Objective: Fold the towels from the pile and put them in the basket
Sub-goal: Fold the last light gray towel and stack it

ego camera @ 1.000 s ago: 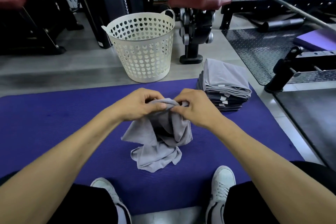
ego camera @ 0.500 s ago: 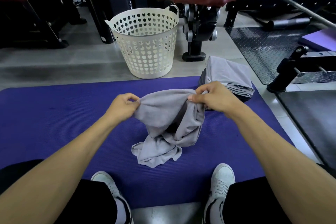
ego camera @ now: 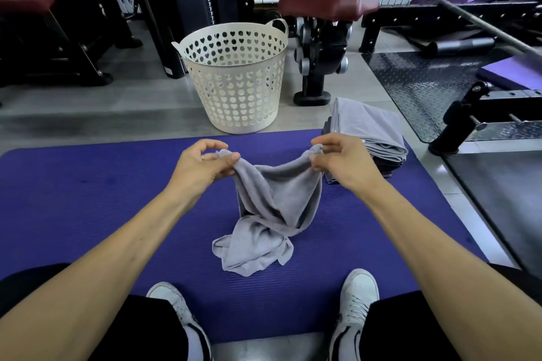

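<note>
A crumpled grey towel (ego camera: 272, 214) hangs between my hands over the purple mat (ego camera: 88, 199), its lower part lying bunched on the mat. My left hand (ego camera: 202, 164) pinches one top corner of it. My right hand (ego camera: 337, 161) pinches the other top corner, about a forearm's width away. A pile of grey towels (ego camera: 366, 132) sits on the mat's far right corner, just behind my right hand. The white perforated basket (ego camera: 237, 82) stands on the floor beyond the mat's far edge, and what I see of its inside looks empty.
Gym machines with dark red pads (ego camera: 328, 0) stand behind the basket and at the far left. A black bench frame (ego camera: 484, 114) and a steel-plate floor mat lie to the right. My white shoes (ego camera: 357, 296) rest on the mat's near edge.
My hands have moved apart, spreading the towel's top edge from a bunched grip at the centre to a span between two corners. The towel has lifted slightly off the mat.
</note>
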`<state>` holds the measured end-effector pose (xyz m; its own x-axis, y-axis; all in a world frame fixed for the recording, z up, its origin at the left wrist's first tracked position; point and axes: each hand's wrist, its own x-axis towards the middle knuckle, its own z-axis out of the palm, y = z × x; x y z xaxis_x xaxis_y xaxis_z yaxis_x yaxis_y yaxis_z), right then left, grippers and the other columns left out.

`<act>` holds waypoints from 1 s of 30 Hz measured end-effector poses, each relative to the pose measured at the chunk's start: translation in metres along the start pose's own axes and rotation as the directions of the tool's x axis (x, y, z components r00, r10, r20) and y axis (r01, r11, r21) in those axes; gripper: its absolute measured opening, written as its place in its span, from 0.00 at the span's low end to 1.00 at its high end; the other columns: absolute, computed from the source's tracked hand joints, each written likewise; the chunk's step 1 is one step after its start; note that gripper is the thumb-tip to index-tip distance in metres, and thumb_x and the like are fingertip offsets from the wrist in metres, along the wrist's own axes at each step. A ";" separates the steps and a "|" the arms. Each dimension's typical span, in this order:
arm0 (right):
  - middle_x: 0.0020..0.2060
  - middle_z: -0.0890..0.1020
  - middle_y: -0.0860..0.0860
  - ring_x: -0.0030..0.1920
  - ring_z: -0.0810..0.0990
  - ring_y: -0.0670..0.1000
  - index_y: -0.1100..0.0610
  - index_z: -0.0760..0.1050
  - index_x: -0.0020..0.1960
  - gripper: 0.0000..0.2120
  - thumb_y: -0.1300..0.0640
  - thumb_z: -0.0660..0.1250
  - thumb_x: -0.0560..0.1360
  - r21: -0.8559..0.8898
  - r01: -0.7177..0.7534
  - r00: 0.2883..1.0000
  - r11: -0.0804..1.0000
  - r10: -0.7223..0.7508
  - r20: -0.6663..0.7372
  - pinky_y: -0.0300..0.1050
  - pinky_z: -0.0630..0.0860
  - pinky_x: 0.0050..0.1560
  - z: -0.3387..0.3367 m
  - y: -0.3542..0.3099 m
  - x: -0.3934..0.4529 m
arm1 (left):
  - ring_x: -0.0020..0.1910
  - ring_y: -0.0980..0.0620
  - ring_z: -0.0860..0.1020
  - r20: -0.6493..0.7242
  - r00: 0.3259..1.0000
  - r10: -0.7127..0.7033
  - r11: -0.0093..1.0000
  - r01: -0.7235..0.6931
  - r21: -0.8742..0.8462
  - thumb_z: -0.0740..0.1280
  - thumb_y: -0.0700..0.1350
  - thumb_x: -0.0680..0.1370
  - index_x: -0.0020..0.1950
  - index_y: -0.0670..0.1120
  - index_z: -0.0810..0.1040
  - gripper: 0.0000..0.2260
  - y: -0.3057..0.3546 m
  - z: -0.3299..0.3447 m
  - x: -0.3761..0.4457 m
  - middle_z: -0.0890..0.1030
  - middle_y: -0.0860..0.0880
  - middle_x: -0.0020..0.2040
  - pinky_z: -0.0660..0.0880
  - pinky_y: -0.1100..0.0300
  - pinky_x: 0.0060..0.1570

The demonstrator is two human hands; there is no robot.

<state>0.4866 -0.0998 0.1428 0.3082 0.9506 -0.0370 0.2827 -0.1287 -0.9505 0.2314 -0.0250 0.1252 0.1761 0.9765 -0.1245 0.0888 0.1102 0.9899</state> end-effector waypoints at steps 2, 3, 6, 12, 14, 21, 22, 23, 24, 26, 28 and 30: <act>0.38 0.83 0.57 0.32 0.81 0.47 0.60 0.80 0.49 0.03 0.65 0.68 0.77 -0.028 0.042 0.997 0.999 -0.043 -0.070 0.40 0.80 0.39 0.000 0.002 -0.001 | 0.42 0.51 0.84 0.047 0.999 -0.005 0.999 0.003 0.036 0.73 0.37 0.75 0.57 0.44 0.77 0.13 0.001 -0.003 0.000 0.86 0.46 0.42 0.80 0.59 0.49; 0.36 0.83 0.58 0.31 0.80 0.46 0.61 0.81 0.48 0.04 0.64 0.68 0.78 -0.072 0.062 0.993 0.995 -0.069 -0.097 0.41 0.80 0.39 -0.001 0.004 -0.001 | 0.43 0.51 0.84 0.064 0.998 -0.006 0.998 0.002 0.060 0.72 0.36 0.75 0.58 0.45 0.77 0.13 0.000 -0.005 0.001 0.86 0.46 0.43 0.80 0.58 0.52; 0.33 0.83 0.52 0.30 0.80 0.45 0.60 0.82 0.49 0.06 0.61 0.67 0.79 -0.190 0.107 0.986 0.976 -0.128 -0.103 0.44 0.82 0.41 -0.001 0.008 -0.003 | 0.45 0.48 0.85 0.057 0.998 -0.019 0.998 0.016 0.062 0.72 0.37 0.76 0.59 0.44 0.75 0.13 -0.005 -0.009 0.000 0.86 0.45 0.45 0.79 0.55 0.54; 0.33 0.83 0.46 0.32 0.82 0.45 0.54 0.81 0.46 0.04 0.54 0.71 0.76 -0.307 0.097 0.974 0.947 -0.154 -0.167 0.44 0.80 0.38 -0.001 0.013 -0.003 | 0.33 0.49 0.81 -0.070 0.995 0.070 0.954 -0.047 0.295 0.75 0.43 0.74 0.44 0.42 0.82 0.05 -0.011 -0.010 -0.001 0.85 0.48 0.35 0.81 0.57 0.42; 0.35 0.82 0.46 0.36 0.82 0.47 0.53 0.81 0.44 0.05 0.52 0.72 0.74 -0.373 0.085 0.971 0.924 -0.161 -0.179 0.46 0.80 0.40 -0.001 0.013 -0.002 | 0.30 0.51 0.81 -0.057 0.987 0.148 0.900 -0.111 0.422 0.75 0.44 0.74 0.42 0.45 0.85 0.03 -0.013 -0.010 -0.002 0.85 0.51 0.36 0.79 0.60 0.37; 0.33 0.83 0.57 0.28 0.81 0.43 0.63 0.81 0.45 0.03 0.63 0.72 0.76 -0.117 0.048 0.999 0.992 -0.050 -0.013 0.33 0.76 0.30 0.002 0.007 -0.006 | 0.37 0.54 0.84 0.033 0.998 0.052 0.938 -0.060 0.342 0.69 0.38 0.79 0.45 0.45 0.83 0.05 -0.017 -0.005 0.001 0.85 0.45 0.41 0.82 0.60 0.42; 0.34 0.83 0.58 0.29 0.82 0.43 0.64 0.81 0.48 0.02 0.65 0.70 0.77 -0.078 0.035 0.999 0.996 -0.033 0.016 0.32 0.76 0.31 0.002 0.009 -0.005 | 0.38 0.52 0.84 0.020 0.999 0.041 0.928 -0.045 0.369 0.70 0.40 0.78 0.45 0.45 0.83 0.04 -0.021 -0.008 0.003 0.85 0.46 0.40 0.82 0.57 0.44; 0.35 0.83 0.57 0.30 0.82 0.44 0.64 0.81 0.49 0.04 0.65 0.68 0.78 -0.078 0.027 1.000 0.997 -0.025 0.018 0.34 0.78 0.32 0.001 0.010 -0.004 | 0.39 0.50 0.85 0.005 0.999 0.038 0.913 -0.037 0.407 0.71 0.41 0.78 0.44 0.46 0.83 0.03 -0.023 -0.010 0.004 0.85 0.47 0.39 0.82 0.54 0.45; 0.34 0.83 0.57 0.31 0.83 0.46 0.64 0.81 0.50 0.05 0.64 0.67 0.79 -0.109 0.026 1.000 0.994 -0.026 -0.001 0.38 0.80 0.34 0.001 0.011 -0.004 | 0.40 0.49 0.84 -0.004 0.999 0.039 0.892 -0.033 0.452 0.71 0.42 0.77 0.44 0.46 0.83 0.03 -0.026 -0.012 0.005 0.85 0.48 0.39 0.82 0.53 0.46; 0.33 0.83 0.56 0.30 0.83 0.49 0.62 0.78 0.49 0.07 0.61 0.63 0.81 -0.270 0.035 0.998 0.962 -0.048 -0.042 0.46 0.83 0.36 -0.001 0.010 -0.006 | 0.42 0.50 0.83 -0.020 0.999 0.048 0.840 -0.030 0.542 0.71 0.43 0.77 0.43 0.47 0.83 0.03 -0.027 -0.015 0.005 0.84 0.50 0.40 0.81 0.53 0.46; 0.32 0.82 0.56 0.29 0.83 0.50 0.61 0.74 0.49 0.08 0.60 0.58 0.81 -0.427 0.031 0.995 0.904 -0.068 -0.072 0.49 0.82 0.36 -0.004 0.005 -0.008 | 0.41 0.52 0.80 -0.072 0.993 0.092 0.798 -0.030 0.602 0.70 0.43 0.78 0.42 0.48 0.81 0.05 -0.022 -0.017 0.004 0.82 0.53 0.39 0.78 0.58 0.42; 0.33 0.82 0.57 0.30 0.83 0.52 0.61 0.72 0.50 0.10 0.58 0.54 0.82 -0.460 0.016 0.990 0.888 -0.079 -0.119 0.50 0.82 0.36 -0.009 -0.007 -0.008 | 0.39 0.55 0.77 -0.160 0.974 0.158 0.773 -0.021 0.634 0.67 0.44 0.80 0.43 0.48 0.78 0.06 -0.007 -0.020 0.003 0.79 0.54 0.38 0.71 0.63 0.36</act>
<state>0.4903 -0.1090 0.1529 0.3911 0.9172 0.0758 0.6736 -0.2291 -0.7027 0.2120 -0.0196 0.1190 0.0284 0.9985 0.0458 0.6863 -0.0528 0.7254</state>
